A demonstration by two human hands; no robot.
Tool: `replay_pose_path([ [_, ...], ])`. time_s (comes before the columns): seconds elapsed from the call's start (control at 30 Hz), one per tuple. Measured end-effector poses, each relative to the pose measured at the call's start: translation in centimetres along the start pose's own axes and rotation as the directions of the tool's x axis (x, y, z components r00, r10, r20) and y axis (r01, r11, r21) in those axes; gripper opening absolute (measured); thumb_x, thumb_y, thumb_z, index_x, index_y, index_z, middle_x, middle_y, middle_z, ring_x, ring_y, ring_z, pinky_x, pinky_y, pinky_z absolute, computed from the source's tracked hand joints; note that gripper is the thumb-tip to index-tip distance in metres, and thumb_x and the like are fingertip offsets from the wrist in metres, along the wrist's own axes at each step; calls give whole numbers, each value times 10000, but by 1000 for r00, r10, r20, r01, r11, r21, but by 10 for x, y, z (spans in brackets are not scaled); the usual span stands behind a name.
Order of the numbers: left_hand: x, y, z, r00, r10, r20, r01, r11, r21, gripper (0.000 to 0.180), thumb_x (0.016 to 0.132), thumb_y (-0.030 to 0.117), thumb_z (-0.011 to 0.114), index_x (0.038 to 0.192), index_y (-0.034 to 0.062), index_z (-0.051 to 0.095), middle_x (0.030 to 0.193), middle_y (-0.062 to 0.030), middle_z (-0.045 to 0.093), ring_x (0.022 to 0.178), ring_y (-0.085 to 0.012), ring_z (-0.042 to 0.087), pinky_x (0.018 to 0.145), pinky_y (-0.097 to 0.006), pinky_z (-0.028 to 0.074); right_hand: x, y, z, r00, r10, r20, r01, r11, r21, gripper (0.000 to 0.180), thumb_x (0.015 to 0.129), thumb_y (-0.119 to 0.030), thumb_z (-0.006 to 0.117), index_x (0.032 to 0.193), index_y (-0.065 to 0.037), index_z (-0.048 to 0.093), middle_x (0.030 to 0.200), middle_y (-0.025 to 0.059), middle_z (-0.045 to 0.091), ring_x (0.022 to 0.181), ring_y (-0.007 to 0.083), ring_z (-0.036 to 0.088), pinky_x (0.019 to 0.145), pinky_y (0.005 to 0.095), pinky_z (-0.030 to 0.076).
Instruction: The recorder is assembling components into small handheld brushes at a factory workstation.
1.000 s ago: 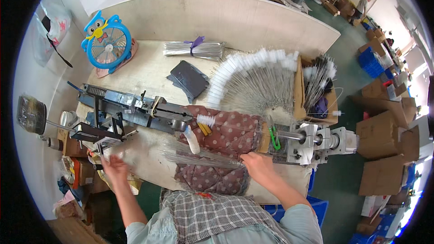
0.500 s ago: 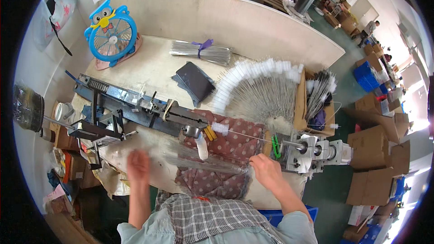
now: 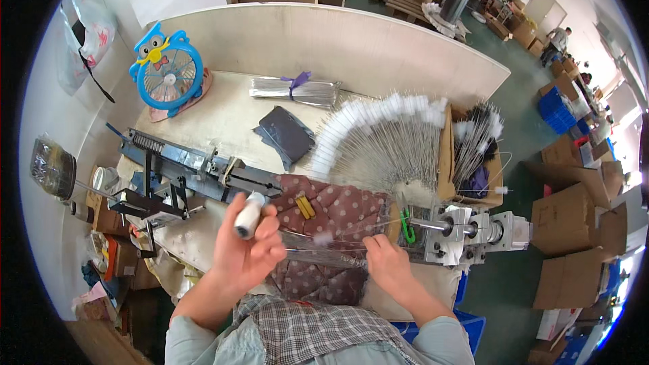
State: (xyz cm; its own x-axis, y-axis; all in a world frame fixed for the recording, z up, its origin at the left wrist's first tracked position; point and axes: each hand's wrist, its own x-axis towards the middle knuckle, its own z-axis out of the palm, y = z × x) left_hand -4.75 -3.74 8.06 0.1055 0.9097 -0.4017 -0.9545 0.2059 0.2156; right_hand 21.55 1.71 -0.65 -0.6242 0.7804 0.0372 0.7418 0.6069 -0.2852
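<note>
My left hand (image 3: pixel 245 243) is closed around the white handle (image 3: pixel 251 215) of the lever on the long metal bench fixture (image 3: pixel 203 165). My right hand (image 3: pixel 387 263) is pinched near the spindle, apparently on the thin wire stem of a small white bristle brush (image 3: pixel 323 238), which is blurred by motion. Below it, a bundle of loose thin wires (image 3: pixel 318 255) lies across the brown polka-dot cloth (image 3: pixel 338 206). A green clip (image 3: pixel 407 226) sits beside the steel spindle (image 3: pixel 433 228) of the machine at the right.
Finished white brushes (image 3: pixel 385 118) lie fanned out behind the cloth, beside a cardboard box (image 3: pixel 447 155) holding more. A blue owl-shaped fan (image 3: pixel 169 78), a tied wire bundle (image 3: pixel 297 90) and a dark phone-like slab (image 3: pixel 287 132) stand farther back. Yellow pieces (image 3: pixel 305 207) rest on the cloth.
My left hand has come up from the left and taken hold of the white handle, which has swung up and left. The white brush has left the fixture-to-spindle line and moved toward me.
</note>
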Motion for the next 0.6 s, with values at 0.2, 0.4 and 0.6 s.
replay_pose_path([
  [0.2, -19, -12, -49, 998, -63, -18, 64, 864, 500, 410, 958, 382, 439, 986, 1, 591, 757, -77, 625, 592, -155, 583, 631, -270, 469, 13, -21, -52, 1000, -20, 18, 22, 987, -160, 205, 687, 13, 563, 877, -45, 514, 871, 110, 496, 857, 282, 570, 649, 346, 516],
  [0.4, 28, -42, -22, 915, -293, 276, -40, 616, 787, 210, 917, 174, 568, 997, -18, 596, 870, -94, 630, 676, -144, 604, 634, -267, 488, 30, 27, -127, 874, -34, -485, -71, 978, -196, 221, 765, 48, 558, 967, -37, 588, 862, 122, 569, 797, 317, 582, 657, 393, 485],
  [0.6, 118, -103, 8, 586, 177, 791, -695, -392, 602, 218, 788, 160, 642, 982, 63, 615, 828, -130, 602, 645, -228, 628, 559, -344, 493, 53, 36, -101, 895, -15, -446, 42, 998, 50, 154, 800, -2, 593, 951, -26, 613, 828, 137, 601, 757, 331, 599, 647, 379, 488],
])
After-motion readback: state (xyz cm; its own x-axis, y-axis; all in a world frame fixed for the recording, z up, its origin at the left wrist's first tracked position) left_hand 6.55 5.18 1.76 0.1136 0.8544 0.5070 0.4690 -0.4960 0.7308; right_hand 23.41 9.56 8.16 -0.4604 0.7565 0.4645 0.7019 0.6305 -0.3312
